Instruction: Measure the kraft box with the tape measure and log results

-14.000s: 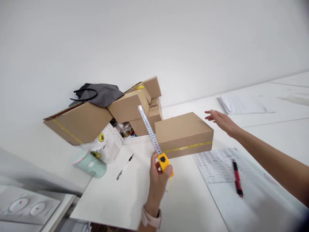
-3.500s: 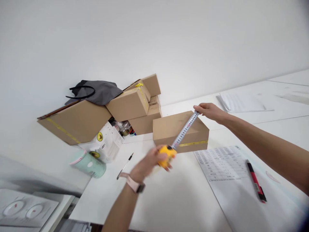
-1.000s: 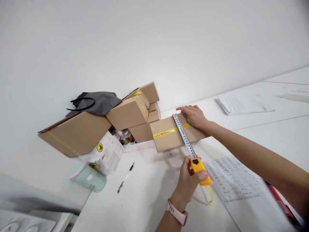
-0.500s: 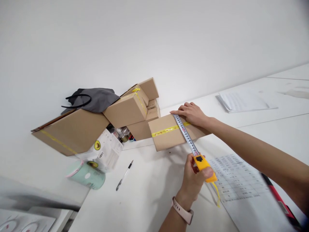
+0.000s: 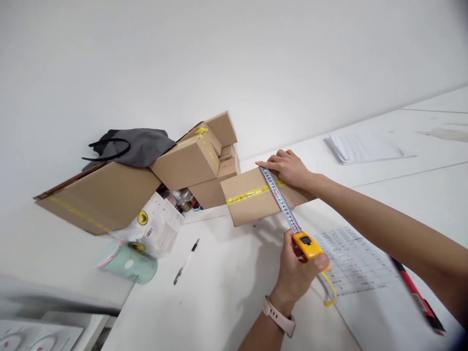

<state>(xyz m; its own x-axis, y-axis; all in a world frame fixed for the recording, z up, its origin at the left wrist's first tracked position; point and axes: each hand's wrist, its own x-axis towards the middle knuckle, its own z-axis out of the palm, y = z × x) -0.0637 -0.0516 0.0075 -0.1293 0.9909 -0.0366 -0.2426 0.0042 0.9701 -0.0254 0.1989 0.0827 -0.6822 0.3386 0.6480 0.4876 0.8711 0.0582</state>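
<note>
A small cardboard box point(image 5: 252, 181) with yellow tape across its top lies on the table. My left hand point(image 5: 298, 268), with a pink watch strap at the wrist, is closed around the yellow case of a tape measure point(image 5: 309, 246). The metal blade point(image 5: 280, 200) runs out of the case and across the box top to its far edge. At that edge, my right hand point(image 5: 290, 168) grips the box, its index finger stretched along the blade's end. Several of its fingers are partly hidden behind the box.
Stacked cardboard boxes point(image 5: 186, 163), a grey bag point(image 5: 146, 146), an avocado-printed carton point(image 5: 155, 224) and a green cylindrical container point(image 5: 129, 263) stand left. A pen point(image 5: 186, 262) lies nearby. A printed sheet point(image 5: 365, 292), a red-black object point(image 5: 417, 295) and a paper stack point(image 5: 365, 147) are right.
My left thumb has shifted toward the rear end of the tape measure case, which has turned slightly. The blade still spans the box, and the whole view has shifted a little.
</note>
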